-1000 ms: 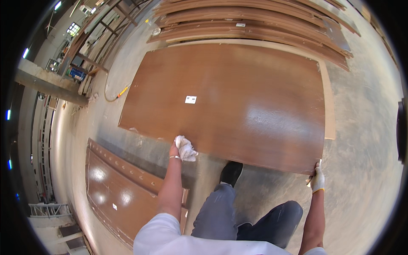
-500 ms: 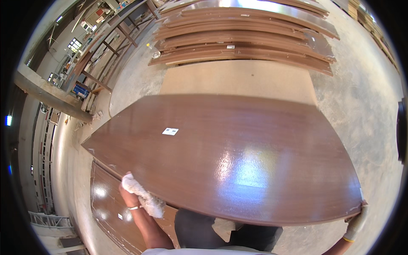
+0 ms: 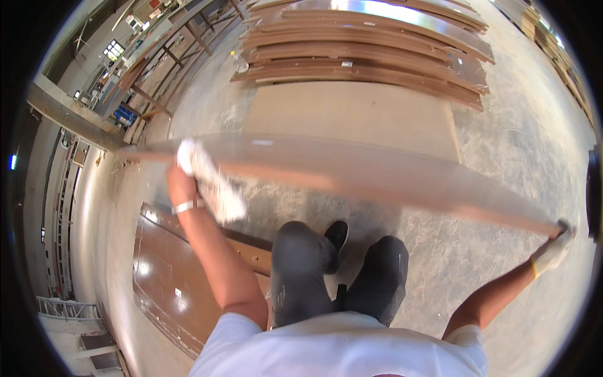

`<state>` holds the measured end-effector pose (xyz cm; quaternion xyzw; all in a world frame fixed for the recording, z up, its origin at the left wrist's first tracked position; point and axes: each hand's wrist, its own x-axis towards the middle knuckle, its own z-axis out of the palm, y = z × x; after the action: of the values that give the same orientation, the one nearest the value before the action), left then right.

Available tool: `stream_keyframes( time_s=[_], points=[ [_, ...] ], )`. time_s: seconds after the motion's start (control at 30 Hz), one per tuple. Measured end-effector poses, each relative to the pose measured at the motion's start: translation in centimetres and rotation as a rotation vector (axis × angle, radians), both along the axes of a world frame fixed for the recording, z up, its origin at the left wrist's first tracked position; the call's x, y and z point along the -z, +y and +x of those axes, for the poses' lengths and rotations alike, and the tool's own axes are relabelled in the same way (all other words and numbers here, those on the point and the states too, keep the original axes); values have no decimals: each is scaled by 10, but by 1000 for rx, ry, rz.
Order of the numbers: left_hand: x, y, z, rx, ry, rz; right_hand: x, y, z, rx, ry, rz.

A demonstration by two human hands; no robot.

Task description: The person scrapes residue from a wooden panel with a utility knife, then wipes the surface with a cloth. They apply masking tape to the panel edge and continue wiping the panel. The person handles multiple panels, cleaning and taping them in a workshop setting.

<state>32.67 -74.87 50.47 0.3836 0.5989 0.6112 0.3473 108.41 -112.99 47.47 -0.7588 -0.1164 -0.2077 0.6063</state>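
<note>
A large brown wooden panel [image 3: 352,169], blurred by motion, is held up in front of me and tilted so that its near long edge shows. My left hand [image 3: 181,176] is closed at its near edge toward the left end. A crumpled white cloth [image 3: 220,195] hangs from that hand along the inside of my wrist. At the panel's right end, my right hand [image 3: 554,248] grips the corner; it wears a pale glove with a yellow cuff. The fingers of both hands are partly hidden by the panel and cloth.
A pale board [image 3: 352,110] lies on the floor beyond the panel, before a stack of brown panels [image 3: 370,56]. Another glossy brown panel [image 3: 169,264] lies low at my left. A long workbench [image 3: 144,94] stands far left. My knees [image 3: 301,264] are below the panel.
The panel has gone from nearly flat to tilted, its near edge raised and moved away from me. Both hands have moved forward with it, uncovering my legs and the floor.
</note>
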Motion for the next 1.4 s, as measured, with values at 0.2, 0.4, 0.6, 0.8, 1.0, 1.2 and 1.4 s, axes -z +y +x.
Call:
stream_keyframes(
  time_s=[0.2, 0.4, 0.6, 0.8, 1.0, 1.2, 1.4],
  points=[
    [-39, 89, 75, 3, 28, 514, -28, 103, 125, -549, -237, 271],
    [-43, 147, 80, -660, 1147, 697, 32, 139, 178, 82, -771, -542],
    [-73, 228, 54, -350, 1263, 1438, 67, 184, 189, -126, -391, -86],
    [-81, 223, 70, -42, 866, 1162, 57, 185, 172, -483, -201, 346],
    [-82, 196, 50, -6, 758, 1121, 60, 160, 147, -483, -43, 498],
    [-86, 200, 43, -32, 816, 1178, 49, 171, 161, -436, -55, 278],
    [-101, 264, 27, -117, 1208, 1280, 35, 195, 183, -464, -25, 158]
  ],
)
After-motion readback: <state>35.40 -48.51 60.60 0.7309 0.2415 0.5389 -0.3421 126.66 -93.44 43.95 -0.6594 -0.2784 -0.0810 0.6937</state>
